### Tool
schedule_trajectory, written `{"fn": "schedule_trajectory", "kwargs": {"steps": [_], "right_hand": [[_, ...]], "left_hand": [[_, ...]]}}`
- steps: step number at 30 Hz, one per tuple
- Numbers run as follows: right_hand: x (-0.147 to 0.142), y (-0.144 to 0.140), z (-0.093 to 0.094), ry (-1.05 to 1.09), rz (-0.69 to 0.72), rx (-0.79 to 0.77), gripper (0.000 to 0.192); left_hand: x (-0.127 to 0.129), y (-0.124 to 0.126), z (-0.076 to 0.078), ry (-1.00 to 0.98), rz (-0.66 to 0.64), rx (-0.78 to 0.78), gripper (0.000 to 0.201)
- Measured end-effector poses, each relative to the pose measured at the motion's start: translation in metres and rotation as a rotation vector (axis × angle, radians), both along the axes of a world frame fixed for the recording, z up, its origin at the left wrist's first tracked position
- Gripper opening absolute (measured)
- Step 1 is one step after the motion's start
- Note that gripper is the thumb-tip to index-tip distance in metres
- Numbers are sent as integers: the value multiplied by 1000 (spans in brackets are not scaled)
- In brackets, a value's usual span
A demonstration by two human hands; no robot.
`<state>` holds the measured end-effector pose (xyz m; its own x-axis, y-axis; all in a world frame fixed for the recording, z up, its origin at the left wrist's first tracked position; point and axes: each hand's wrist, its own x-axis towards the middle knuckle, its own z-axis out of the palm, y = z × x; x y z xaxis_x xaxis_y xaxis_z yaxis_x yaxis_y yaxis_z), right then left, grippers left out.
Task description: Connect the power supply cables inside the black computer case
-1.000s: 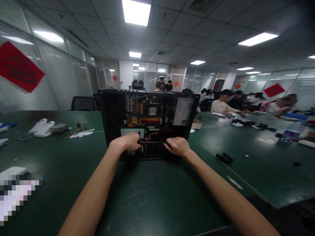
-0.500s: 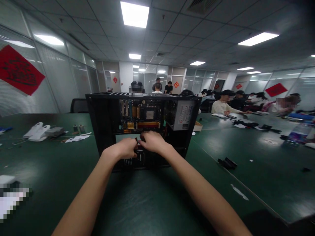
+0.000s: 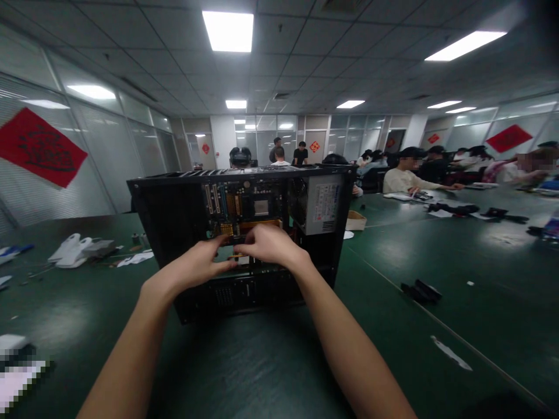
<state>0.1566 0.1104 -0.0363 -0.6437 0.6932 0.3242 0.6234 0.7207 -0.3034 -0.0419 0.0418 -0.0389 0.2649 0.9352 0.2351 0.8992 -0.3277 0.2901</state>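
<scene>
Arching toward each other, the hands differ: the left hand (image 3: 192,269) has thumb and fingers spread apart, while the right hand (image 3: 273,247) bends at the wrist with its fingers curled downward; whether it pinches anything, I cannot tell. Both are at the open side of a black computer case (image 3: 271,291) standing on the green table (image 3: 244,361), its motherboard (image 3: 262,206) exposed and a labelled grey power supply (image 3: 323,205) at upper right

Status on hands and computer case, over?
Left hand open; right hand, grip unclear. Computer case standing, open side toward person. Right hand partly hides motherboard.
</scene>
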Motion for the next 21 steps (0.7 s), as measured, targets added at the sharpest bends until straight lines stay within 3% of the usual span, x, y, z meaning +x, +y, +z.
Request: {"fn": "schedule_trajectory", "kwargs": {"steps": [5, 9, 15, 21], "right_hand": [[41, -16, 29, 221, 108, -124, 58], [63, -30, 38, 279, 153, -240, 57], [64, -39, 42, 385, 211, -284, 49], [60, -42, 43, 520, 266, -301, 39]], "left_hand": [[31, -2, 10, -169, -109, 155, 53], [56, -3, 26, -228, -125, 322, 49], [86, -1, 45, -185, -166, 632, 53], [85, -6, 44, -183, -241, 658, 55]]}}
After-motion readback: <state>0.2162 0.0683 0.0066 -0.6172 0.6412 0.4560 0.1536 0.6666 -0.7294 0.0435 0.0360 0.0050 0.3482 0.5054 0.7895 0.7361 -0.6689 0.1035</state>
